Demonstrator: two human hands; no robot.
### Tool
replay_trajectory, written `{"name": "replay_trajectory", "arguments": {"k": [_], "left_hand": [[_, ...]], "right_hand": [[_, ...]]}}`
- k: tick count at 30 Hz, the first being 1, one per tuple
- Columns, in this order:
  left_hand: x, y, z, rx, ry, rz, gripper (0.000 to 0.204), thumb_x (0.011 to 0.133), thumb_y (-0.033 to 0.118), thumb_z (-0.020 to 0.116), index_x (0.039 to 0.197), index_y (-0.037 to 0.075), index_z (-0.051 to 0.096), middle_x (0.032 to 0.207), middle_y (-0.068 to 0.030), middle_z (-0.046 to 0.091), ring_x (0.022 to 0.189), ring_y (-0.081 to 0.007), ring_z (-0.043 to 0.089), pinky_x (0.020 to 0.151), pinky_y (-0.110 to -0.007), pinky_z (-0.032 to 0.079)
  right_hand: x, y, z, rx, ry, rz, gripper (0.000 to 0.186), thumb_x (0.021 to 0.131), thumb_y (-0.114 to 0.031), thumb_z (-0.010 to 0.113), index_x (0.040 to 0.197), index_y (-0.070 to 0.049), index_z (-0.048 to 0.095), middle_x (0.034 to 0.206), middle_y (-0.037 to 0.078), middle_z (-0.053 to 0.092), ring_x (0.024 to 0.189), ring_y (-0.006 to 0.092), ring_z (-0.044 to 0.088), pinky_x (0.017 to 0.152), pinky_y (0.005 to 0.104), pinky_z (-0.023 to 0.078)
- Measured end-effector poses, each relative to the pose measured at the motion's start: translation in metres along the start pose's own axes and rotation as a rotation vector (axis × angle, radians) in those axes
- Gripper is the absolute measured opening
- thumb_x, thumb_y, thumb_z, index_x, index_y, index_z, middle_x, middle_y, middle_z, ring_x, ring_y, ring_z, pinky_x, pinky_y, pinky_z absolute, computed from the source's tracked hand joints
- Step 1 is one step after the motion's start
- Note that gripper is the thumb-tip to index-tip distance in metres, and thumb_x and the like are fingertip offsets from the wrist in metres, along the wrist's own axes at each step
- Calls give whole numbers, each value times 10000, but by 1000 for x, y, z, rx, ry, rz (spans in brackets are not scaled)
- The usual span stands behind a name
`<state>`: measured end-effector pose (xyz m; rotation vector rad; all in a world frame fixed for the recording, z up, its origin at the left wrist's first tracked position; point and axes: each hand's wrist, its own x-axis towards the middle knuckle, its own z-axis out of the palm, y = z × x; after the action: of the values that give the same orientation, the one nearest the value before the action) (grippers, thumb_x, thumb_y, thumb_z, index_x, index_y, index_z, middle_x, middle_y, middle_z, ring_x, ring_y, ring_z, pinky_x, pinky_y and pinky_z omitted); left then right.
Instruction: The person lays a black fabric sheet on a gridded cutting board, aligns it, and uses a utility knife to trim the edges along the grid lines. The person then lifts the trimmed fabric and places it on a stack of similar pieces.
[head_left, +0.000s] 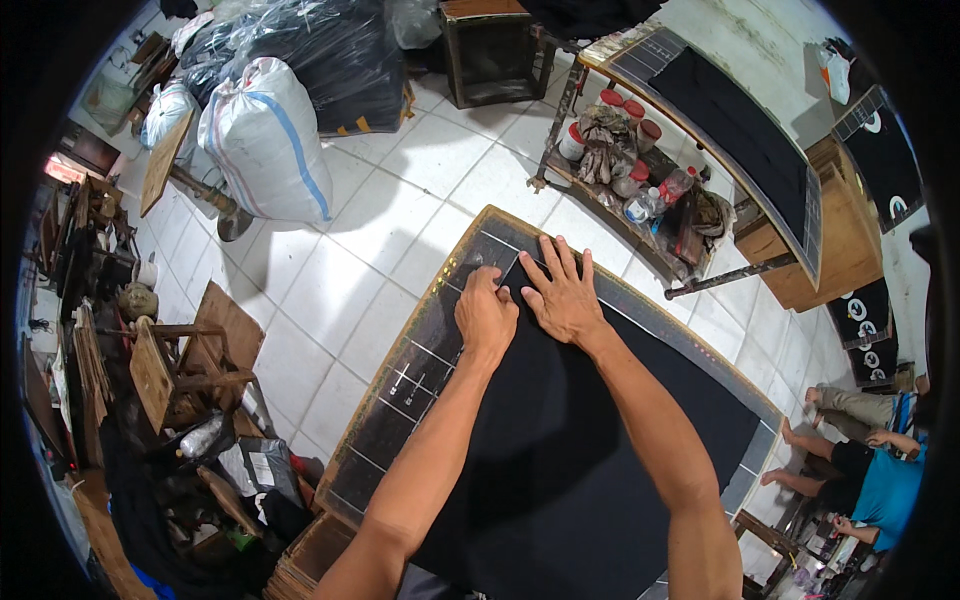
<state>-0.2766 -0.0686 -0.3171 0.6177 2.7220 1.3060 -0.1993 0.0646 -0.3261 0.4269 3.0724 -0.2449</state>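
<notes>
A sheet of black cloth point(560, 440) lies flat over a dark board point(400, 385) marked with white grid lines and edged in worn yellow-brown. At the far left corner of the cloth, my left hand point(487, 318) is closed, its fingers curled in a pinch at the cloth's edge. What sits between those fingertips is partly hidden. Just to the right, my right hand point(566, 298) presses flat on the cloth by its far edge, fingers spread and holding nothing. Both forearms reach across the cloth, and a shadow falls over its middle.
Beyond the board stands a second slanted table with black cloth point(735, 125), above a shelf of red-lidded jars point(632, 108). A white sack point(265, 140) rests on the tiled floor point(300, 290). Wooden stools point(165, 375) and clutter line the left. People point(880, 490) sit at the right.
</notes>
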Motion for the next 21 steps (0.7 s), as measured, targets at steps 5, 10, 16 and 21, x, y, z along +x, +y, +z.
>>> {"name": "replay_trajectory", "arguments": {"k": [5,10,16,21], "left_hand": [[-13,2,-24,62,-182,-160,287,817,100,735,1084,28,657,862,-152,702,810,-352,692,737,-458,525],[-12,-4,-36,-56,-195,-192,297,792,34,688,1085,28,639,892,-183,704,853,-390,687,773,-494,520],[-12,-6,-29,-17,-133,-181,292,772,-3,649,1063,17,640,915,-187,702,865,-384,687,769,-497,519],[-13,-8,-28,5,-146,-188,282,787,29,661,1068,14,639,1013,-208,704,917,-403,680,779,-499,519]], "right_hand": [[-3,-3,-5,-11,-12,-3,575,1041,-463,343,1566,-231,313,1656,144,143,1532,357,82,1200,627,49],[-1,-4,-5,-58,-44,8,578,1046,-485,314,1573,-247,288,1661,131,122,1537,344,60,1203,625,40],[-10,-8,-6,-97,15,-79,570,1041,-496,325,1558,-254,330,1662,132,120,1537,353,53,1196,641,32],[-21,-18,-6,-49,-32,-127,574,1042,-499,300,1560,-252,331,1670,100,116,1541,336,40,1202,634,10]]}}
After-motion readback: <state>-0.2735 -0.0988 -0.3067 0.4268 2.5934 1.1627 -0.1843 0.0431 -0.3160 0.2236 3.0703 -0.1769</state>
